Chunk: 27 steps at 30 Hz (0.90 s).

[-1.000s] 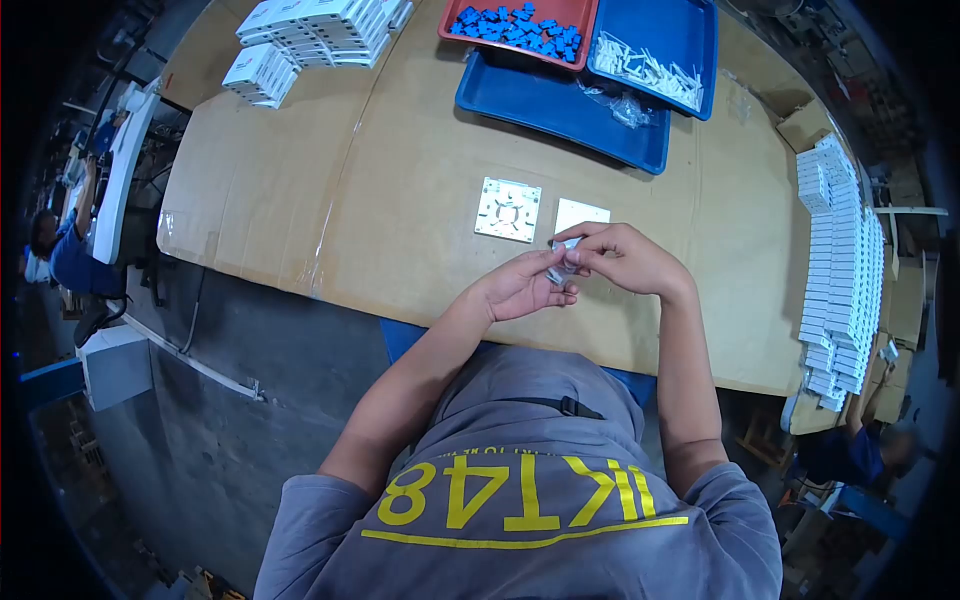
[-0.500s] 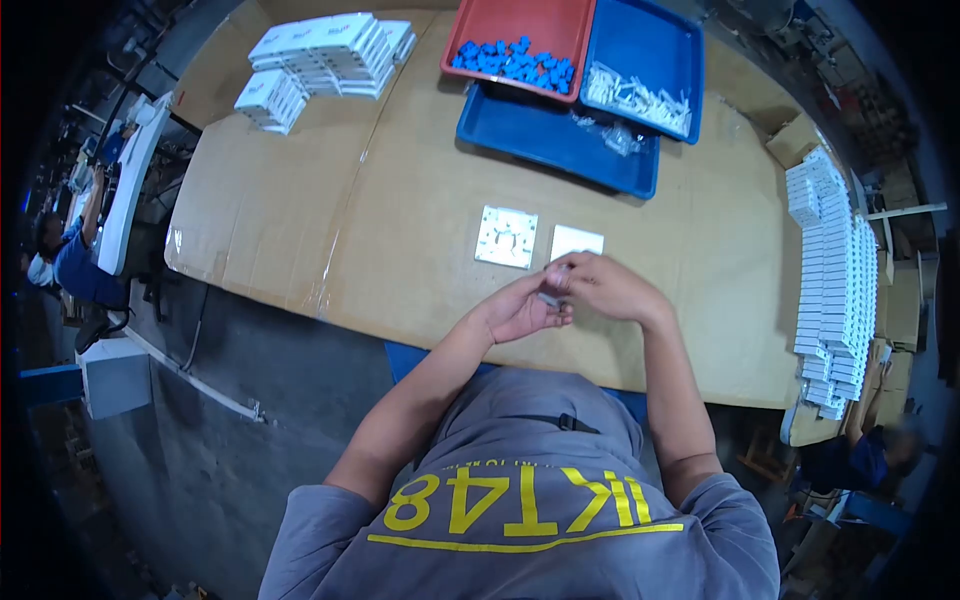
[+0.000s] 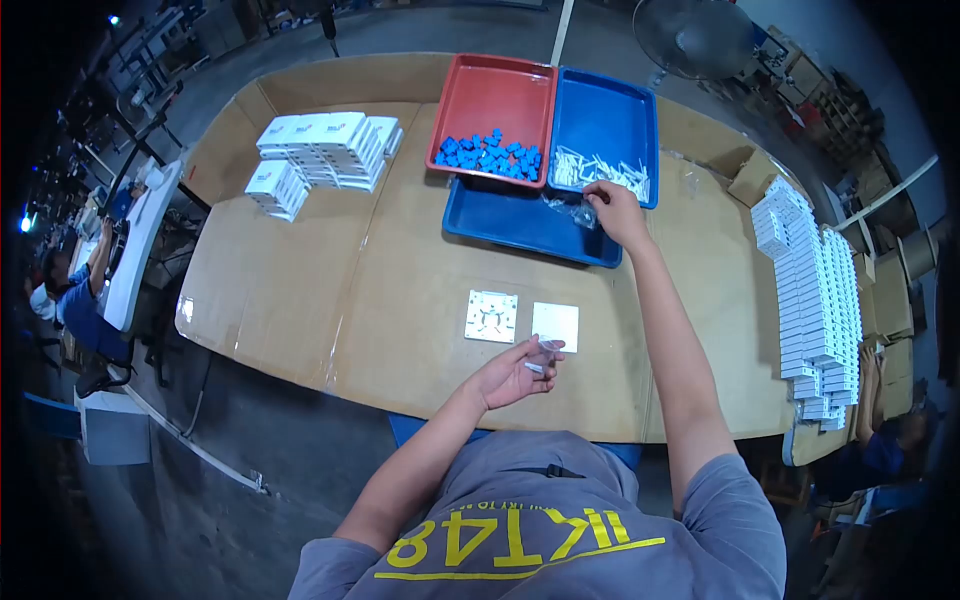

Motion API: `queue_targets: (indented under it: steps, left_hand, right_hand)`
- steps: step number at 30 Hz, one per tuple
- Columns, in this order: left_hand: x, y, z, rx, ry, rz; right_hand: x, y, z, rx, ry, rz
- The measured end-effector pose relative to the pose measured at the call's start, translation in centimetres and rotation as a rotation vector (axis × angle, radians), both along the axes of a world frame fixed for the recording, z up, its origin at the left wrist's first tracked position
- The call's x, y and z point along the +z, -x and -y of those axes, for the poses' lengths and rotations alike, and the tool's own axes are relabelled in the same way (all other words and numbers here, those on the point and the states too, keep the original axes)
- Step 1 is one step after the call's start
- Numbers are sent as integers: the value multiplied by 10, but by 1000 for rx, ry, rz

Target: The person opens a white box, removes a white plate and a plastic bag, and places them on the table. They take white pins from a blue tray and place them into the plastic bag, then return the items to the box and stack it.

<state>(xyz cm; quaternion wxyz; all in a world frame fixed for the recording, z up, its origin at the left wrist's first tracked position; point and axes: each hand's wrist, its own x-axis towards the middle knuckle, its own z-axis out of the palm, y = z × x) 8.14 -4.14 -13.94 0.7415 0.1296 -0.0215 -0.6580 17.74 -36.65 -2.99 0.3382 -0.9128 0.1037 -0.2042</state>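
My left hand (image 3: 515,378) is palm up near the table's front, fingers curled around a small whitish, see-through piece (image 3: 549,344) that looks like plastic. Just beyond it lie a white square plate with fittings on its face (image 3: 491,316) and a plain white square plate (image 3: 556,326). My right hand (image 3: 618,214) reaches out to the trays, thumb and fingertips pinched together at the near edge of the blue tray of white slender parts (image 3: 607,110). Whatever the pinch holds is too small to make out. Clear plastic pieces (image 3: 570,211) lie beside these fingers in the lower blue tray (image 3: 520,236).
A red tray (image 3: 497,95) holds many blue parts (image 3: 490,155). Stacked white boxes (image 3: 325,150) stand at the back left, and tall stacks of white pieces (image 3: 820,300) line the right edge. Other people sit at the far left (image 3: 88,310) and far right (image 3: 885,450).
My hands were together before the plates. My right hand has moved away and forward to the trays, while my left stays near the plates. The camera view has tilted up.
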Motion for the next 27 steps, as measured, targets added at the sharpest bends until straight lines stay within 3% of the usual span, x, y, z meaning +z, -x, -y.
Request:
queue_targets:
  steps: [8, 14, 20, 27]
  left_hand:
    - [2, -1, 1, 2, -49, 0]
    - [4, -1, 2, -10, -41, -6]
    - [0, -2, 3, -26, -38, -30]
    - [7, -2, 2, -27, -54, -13]
  right_hand:
    - [3, -63, 22, -90, 312, -224]
    - [-2, -86, 38, 79, 393, -296]
    - [14, -92, 36, 155, 634, -358]
    - [3, -92, 45, 141, 500, -292]
